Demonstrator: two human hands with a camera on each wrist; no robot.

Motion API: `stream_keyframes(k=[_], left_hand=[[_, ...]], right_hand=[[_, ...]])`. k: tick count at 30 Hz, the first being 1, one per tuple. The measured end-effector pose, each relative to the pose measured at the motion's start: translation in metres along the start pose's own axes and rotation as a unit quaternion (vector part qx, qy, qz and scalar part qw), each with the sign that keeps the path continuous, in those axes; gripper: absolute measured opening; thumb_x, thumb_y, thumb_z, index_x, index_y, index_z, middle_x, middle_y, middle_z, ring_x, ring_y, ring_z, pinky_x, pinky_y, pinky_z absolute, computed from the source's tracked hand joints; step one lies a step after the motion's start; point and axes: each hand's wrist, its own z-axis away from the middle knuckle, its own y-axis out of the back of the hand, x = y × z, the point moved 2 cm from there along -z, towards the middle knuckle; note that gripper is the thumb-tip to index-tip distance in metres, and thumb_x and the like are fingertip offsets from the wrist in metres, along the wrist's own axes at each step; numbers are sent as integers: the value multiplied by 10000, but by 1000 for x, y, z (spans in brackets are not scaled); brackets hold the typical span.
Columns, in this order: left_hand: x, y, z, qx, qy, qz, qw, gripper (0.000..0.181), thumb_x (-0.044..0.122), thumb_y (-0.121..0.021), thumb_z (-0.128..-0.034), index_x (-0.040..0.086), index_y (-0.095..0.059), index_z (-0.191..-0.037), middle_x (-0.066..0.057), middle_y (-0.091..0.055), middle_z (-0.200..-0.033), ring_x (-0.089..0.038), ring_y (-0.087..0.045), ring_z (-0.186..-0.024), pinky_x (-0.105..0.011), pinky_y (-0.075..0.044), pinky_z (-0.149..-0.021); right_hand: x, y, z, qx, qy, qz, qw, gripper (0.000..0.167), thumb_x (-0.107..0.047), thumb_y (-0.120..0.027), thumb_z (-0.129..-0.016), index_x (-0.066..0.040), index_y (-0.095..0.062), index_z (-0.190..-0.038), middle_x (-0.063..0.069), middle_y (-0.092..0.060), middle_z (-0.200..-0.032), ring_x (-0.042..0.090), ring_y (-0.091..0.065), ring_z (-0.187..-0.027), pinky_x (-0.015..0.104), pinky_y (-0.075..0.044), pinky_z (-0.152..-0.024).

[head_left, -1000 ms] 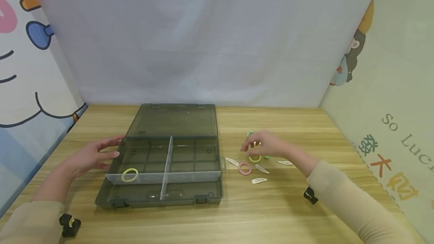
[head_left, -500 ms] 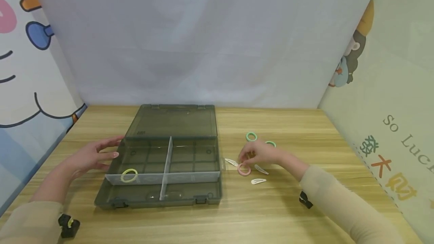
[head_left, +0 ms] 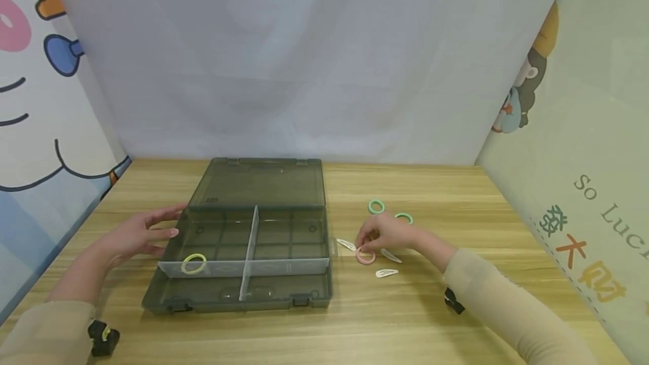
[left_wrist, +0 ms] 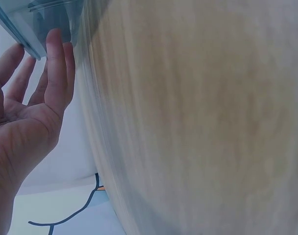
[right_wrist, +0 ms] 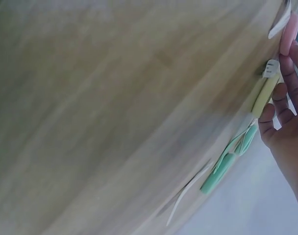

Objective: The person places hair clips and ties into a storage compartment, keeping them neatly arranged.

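Note:
In the head view my right hand (head_left: 387, 232) pinches the edge of a pink hair tie (head_left: 365, 257) on the table. The right wrist view shows the pink hair tie (right_wrist: 290, 34) at the thumb and forefinger, with a yellow hair tie (right_wrist: 264, 98) beside the other fingers. My left hand (head_left: 134, 235), fingers spread and fairly straight, touches the left side of an open grey see-through divided box (head_left: 238, 306); its fingertips meet the box corner (left_wrist: 51, 19) in the left wrist view. Another yellow hair tie (head_left: 194, 263) leans by the box's divider (head_left: 284, 266).
White snap hair clips lie around the pink tie: one on its left (head_left: 346, 244), one on its right (head_left: 391, 256), and a front clip (head_left: 387, 273). Behind my right hand are two green hair ties, one farther back (head_left: 376, 207), one nearer (head_left: 404, 218). The box lid (head_left: 258, 182) lies folded back.
My right hand has moved forward-left and down, from over the yellow and green hair ties to the pink one. The green ties now show behind it. My left hand stays at the box.

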Motion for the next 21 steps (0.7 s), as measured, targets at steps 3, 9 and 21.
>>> stream_keyframes(k=[3, 9, 21], left_hand=[[-1, 0, 0, 8, -18, 15, 10000, 719, 267, -540, -970, 120, -110, -1528, -298, -97, -1526, -523, -277, -1305, -484, -506, -851], [-4, 1, -1, 71, -17, 9, 10000, 713, 271, -542, -969, 122, -124, -1527, -288, -102, -1528, -523, -283, -1301, -477, -509, -846], [-5, 1, -4, 56, -43, 23, 10000, 719, 261, -548, -967, 116, -120, -1526, -298, -98, -1524, -527, -286, -1296, -471, -516, -834]], right_hand=[[1, -1, -1, -10, 34, -14, 10000, 64, -172, -717, -844, -185, -735, -904, -117, -638, -829, 14, -546, -745, 204, -478, -656], [1, 0, -3, -60, -77, -176, 9998, 74, -134, -709, -847, -177, -735, -900, -94, -644, -854, 27, -560, -736, 213, -491, -640], [-9, 14, -6, 48, 39, -125, 9999, 30, -152, -701, -848, -134, -713, -870, -100, -653, -829, 69, -538, -790, 237, -482, -725]])
